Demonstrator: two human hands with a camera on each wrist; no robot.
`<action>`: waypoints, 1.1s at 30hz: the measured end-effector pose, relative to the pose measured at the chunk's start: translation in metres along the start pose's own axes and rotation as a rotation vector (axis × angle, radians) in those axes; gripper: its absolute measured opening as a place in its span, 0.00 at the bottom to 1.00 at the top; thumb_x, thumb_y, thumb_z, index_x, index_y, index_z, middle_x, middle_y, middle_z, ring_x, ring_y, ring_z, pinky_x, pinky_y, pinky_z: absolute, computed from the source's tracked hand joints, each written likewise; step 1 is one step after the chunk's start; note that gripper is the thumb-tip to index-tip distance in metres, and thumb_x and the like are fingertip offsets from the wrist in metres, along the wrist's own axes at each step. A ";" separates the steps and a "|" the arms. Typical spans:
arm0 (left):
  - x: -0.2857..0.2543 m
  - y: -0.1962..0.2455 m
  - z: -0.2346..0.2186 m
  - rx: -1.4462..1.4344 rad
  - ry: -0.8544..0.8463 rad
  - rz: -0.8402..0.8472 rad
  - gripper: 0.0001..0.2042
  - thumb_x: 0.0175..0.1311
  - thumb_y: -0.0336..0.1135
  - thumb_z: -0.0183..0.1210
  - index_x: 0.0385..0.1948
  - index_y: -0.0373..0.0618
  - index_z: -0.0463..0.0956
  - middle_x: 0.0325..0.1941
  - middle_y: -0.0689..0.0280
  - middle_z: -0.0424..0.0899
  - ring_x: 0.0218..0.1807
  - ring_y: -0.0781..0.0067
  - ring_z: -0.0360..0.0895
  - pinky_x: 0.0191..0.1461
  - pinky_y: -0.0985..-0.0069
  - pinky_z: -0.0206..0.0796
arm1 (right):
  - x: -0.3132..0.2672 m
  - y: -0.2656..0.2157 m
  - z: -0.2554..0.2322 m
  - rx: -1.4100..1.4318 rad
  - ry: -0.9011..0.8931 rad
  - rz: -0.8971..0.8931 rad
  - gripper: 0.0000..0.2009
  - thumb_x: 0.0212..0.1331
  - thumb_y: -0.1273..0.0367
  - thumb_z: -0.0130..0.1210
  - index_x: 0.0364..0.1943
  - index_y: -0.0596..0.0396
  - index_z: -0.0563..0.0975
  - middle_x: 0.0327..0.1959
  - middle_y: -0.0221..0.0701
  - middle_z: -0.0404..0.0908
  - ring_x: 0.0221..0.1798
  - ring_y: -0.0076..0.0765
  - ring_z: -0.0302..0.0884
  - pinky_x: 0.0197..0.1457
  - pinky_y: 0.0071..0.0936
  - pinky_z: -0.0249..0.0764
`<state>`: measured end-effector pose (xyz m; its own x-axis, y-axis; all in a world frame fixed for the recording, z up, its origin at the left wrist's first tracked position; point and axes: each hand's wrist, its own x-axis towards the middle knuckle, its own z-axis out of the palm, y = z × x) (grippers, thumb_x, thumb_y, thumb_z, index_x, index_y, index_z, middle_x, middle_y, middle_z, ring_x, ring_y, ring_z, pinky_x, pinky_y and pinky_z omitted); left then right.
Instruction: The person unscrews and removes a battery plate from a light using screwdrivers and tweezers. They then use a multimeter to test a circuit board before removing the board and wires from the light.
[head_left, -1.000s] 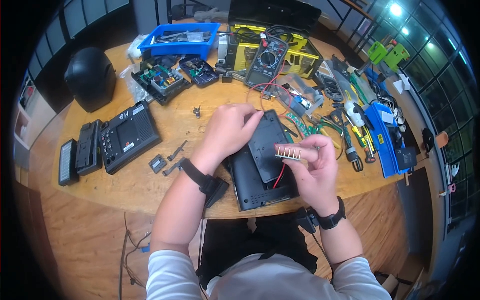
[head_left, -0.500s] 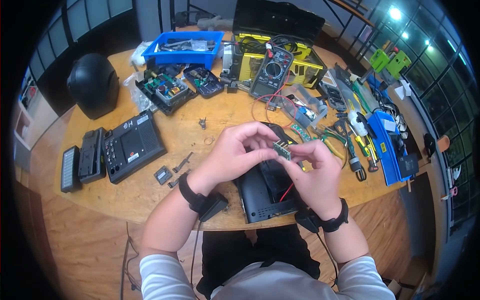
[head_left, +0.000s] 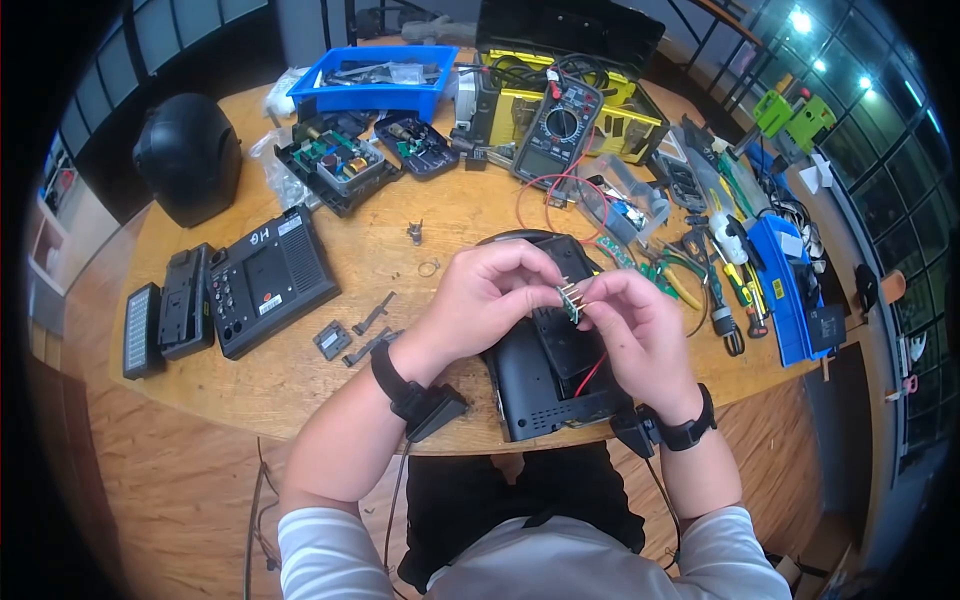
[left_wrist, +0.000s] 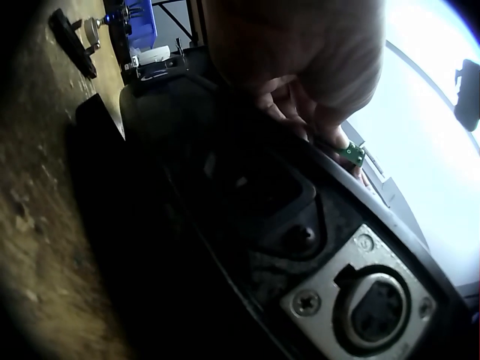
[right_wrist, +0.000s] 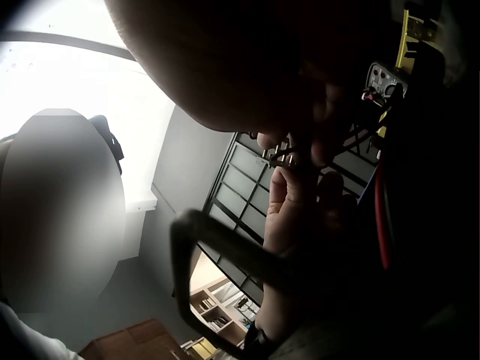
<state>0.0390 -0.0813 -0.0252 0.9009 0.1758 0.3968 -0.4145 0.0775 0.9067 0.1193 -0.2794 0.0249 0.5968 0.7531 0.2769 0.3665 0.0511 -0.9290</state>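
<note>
Both hands meet over a black device housing [head_left: 520, 385] near the table's front edge. The left hand [head_left: 485, 300] pinches one side of a small green circuit board [head_left: 571, 300] with gold pins; the right hand [head_left: 640, 335] pinches the other side. In the left wrist view the board [left_wrist: 351, 154] shows at the left hand's fingertips, beyond the housing with its round metal connector [left_wrist: 375, 307]. The right wrist view shows the pins [right_wrist: 279, 157] between dark, shadowed fingers. Under the hands a flat black panel [head_left: 565, 350] lies on the housing, and a red wire [head_left: 590, 376] runs beside it.
A multimeter [head_left: 560, 125] leans on a yellow and black toolbox [head_left: 630, 130]. Behind stand a blue bin [head_left: 380, 95] and opened electronics [head_left: 340, 165]. Black devices [head_left: 270, 285] lie at left, pliers [head_left: 685, 280] and a blue tray [head_left: 780, 290] at right. Small brackets [head_left: 373, 315] lie left of the housing.
The left hand has left the black panel and come to the board, which the right hand held alone. The board has turned between the fingers, and lately its pins point more to the right.
</note>
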 end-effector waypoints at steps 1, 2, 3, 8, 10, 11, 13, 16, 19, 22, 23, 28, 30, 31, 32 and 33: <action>0.000 0.000 0.000 -0.001 0.003 -0.002 0.06 0.64 0.17 0.65 0.41 0.34 0.81 0.47 0.60 0.84 0.46 0.76 0.84 0.50 0.79 0.79 | 0.000 -0.002 0.000 -0.053 -0.011 -0.022 0.05 0.71 0.80 0.55 0.47 0.64 0.78 0.43 0.31 0.84 0.42 0.22 0.83 0.47 0.21 0.81; 0.000 0.001 0.000 0.000 0.004 -0.002 0.06 0.64 0.17 0.65 0.40 0.34 0.81 0.47 0.60 0.84 0.47 0.76 0.84 0.50 0.79 0.79 | 0.000 -0.002 0.001 -0.106 -0.022 -0.044 0.05 0.71 0.80 0.55 0.47 0.64 0.77 0.42 0.31 0.84 0.41 0.21 0.83 0.45 0.21 0.81; 0.000 0.001 0.000 0.001 0.005 -0.002 0.06 0.64 0.17 0.64 0.40 0.34 0.81 0.47 0.60 0.84 0.47 0.76 0.84 0.50 0.78 0.79 | 0.001 -0.001 0.000 -0.106 -0.025 -0.043 0.05 0.71 0.80 0.55 0.47 0.64 0.77 0.42 0.31 0.84 0.41 0.21 0.83 0.45 0.21 0.81; 0.000 0.002 0.000 -0.005 0.006 -0.005 0.06 0.64 0.16 0.64 0.40 0.34 0.82 0.47 0.60 0.85 0.46 0.75 0.84 0.50 0.78 0.80 | 0.001 0.000 0.000 -0.180 -0.027 -0.085 0.04 0.72 0.78 0.54 0.46 0.63 0.77 0.42 0.32 0.83 0.38 0.23 0.83 0.44 0.22 0.81; 0.000 0.003 0.000 -0.004 0.004 -0.006 0.06 0.64 0.16 0.64 0.40 0.34 0.82 0.47 0.60 0.85 0.46 0.75 0.84 0.49 0.78 0.80 | 0.001 0.004 -0.001 -0.035 -0.019 -0.033 0.04 0.72 0.78 0.54 0.46 0.63 0.77 0.42 0.32 0.84 0.39 0.24 0.83 0.44 0.22 0.82; 0.000 0.003 0.000 -0.030 0.000 0.002 0.06 0.63 0.16 0.64 0.40 0.34 0.82 0.47 0.59 0.85 0.46 0.75 0.84 0.49 0.78 0.80 | 0.001 0.005 -0.001 0.110 -0.010 0.020 0.05 0.72 0.78 0.54 0.47 0.63 0.77 0.43 0.33 0.84 0.39 0.24 0.84 0.45 0.22 0.82; 0.000 0.003 0.000 -0.056 -0.004 0.010 0.06 0.63 0.16 0.64 0.39 0.34 0.82 0.46 0.59 0.85 0.46 0.74 0.84 0.48 0.78 0.80 | 0.004 0.003 -0.004 0.199 -0.008 0.077 0.05 0.72 0.78 0.54 0.48 0.63 0.77 0.43 0.33 0.84 0.39 0.24 0.84 0.46 0.22 0.82; 0.001 0.003 0.000 -0.043 -0.018 0.033 0.06 0.63 0.16 0.64 0.39 0.34 0.82 0.46 0.58 0.85 0.46 0.73 0.84 0.48 0.77 0.80 | 0.006 0.000 -0.008 0.222 -0.028 0.122 0.06 0.72 0.79 0.54 0.49 0.64 0.77 0.44 0.34 0.85 0.41 0.24 0.84 0.47 0.22 0.83; 0.000 0.005 0.001 -0.024 -0.020 0.033 0.05 0.63 0.16 0.65 0.38 0.33 0.82 0.45 0.58 0.85 0.45 0.73 0.85 0.48 0.77 0.80 | 0.005 -0.001 -0.007 0.108 -0.062 0.080 0.07 0.71 0.79 0.55 0.49 0.64 0.77 0.43 0.34 0.86 0.43 0.24 0.85 0.46 0.22 0.83; 0.001 0.004 0.001 -0.012 -0.027 0.038 0.05 0.63 0.16 0.65 0.38 0.34 0.82 0.45 0.58 0.86 0.45 0.73 0.85 0.48 0.77 0.80 | 0.004 -0.002 -0.005 0.002 -0.054 0.041 0.07 0.69 0.80 0.57 0.48 0.64 0.78 0.41 0.34 0.87 0.42 0.24 0.86 0.44 0.22 0.84; 0.001 0.004 0.001 -0.012 -0.024 0.035 0.05 0.63 0.16 0.65 0.38 0.33 0.82 0.45 0.58 0.86 0.45 0.73 0.85 0.48 0.77 0.80 | 0.004 -0.003 -0.005 -0.057 -0.032 0.031 0.06 0.68 0.81 0.57 0.47 0.64 0.79 0.40 0.34 0.87 0.41 0.24 0.87 0.42 0.22 0.84; 0.000 0.004 0.001 -0.002 -0.018 0.014 0.06 0.63 0.16 0.65 0.40 0.34 0.83 0.45 0.59 0.86 0.44 0.74 0.85 0.48 0.78 0.80 | 0.003 -0.002 -0.006 -0.221 -0.006 -0.120 0.05 0.66 0.81 0.59 0.43 0.62 0.81 0.37 0.34 0.87 0.35 0.26 0.88 0.38 0.23 0.82; -0.001 0.007 -0.001 0.099 -0.023 -0.034 0.08 0.62 0.16 0.66 0.41 0.34 0.83 0.46 0.60 0.86 0.44 0.76 0.85 0.48 0.78 0.80 | 0.003 -0.002 -0.006 -0.288 -0.007 -0.166 0.05 0.65 0.81 0.59 0.43 0.62 0.81 0.36 0.34 0.87 0.34 0.27 0.88 0.37 0.23 0.82; -0.001 0.006 -0.001 0.099 -0.022 -0.034 0.08 0.62 0.16 0.66 0.41 0.34 0.83 0.46 0.60 0.86 0.44 0.76 0.85 0.48 0.78 0.80 | 0.003 -0.002 -0.005 -0.259 -0.001 -0.137 0.05 0.65 0.81 0.59 0.43 0.62 0.81 0.35 0.34 0.87 0.33 0.28 0.88 0.36 0.23 0.81; -0.001 0.006 0.000 0.099 -0.012 -0.024 0.09 0.61 0.16 0.66 0.43 0.34 0.83 0.45 0.61 0.86 0.44 0.77 0.85 0.48 0.79 0.80 | 0.003 -0.003 -0.004 -0.231 0.006 -0.108 0.06 0.65 0.81 0.58 0.43 0.62 0.81 0.34 0.34 0.86 0.32 0.28 0.88 0.36 0.23 0.80; -0.001 0.006 0.000 0.099 -0.002 -0.014 0.11 0.61 0.16 0.67 0.44 0.34 0.83 0.45 0.62 0.86 0.43 0.78 0.85 0.47 0.80 0.80 | 0.003 -0.002 -0.004 -0.230 0.006 -0.109 0.06 0.65 0.81 0.58 0.43 0.62 0.81 0.34 0.34 0.86 0.32 0.28 0.88 0.36 0.23 0.80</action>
<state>0.0358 -0.0811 -0.0206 0.9069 0.1731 0.3842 -0.3872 -0.0176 0.9218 0.1234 -0.2799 0.0291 0.5488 0.7475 0.3742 0.5815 -0.0197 -0.8133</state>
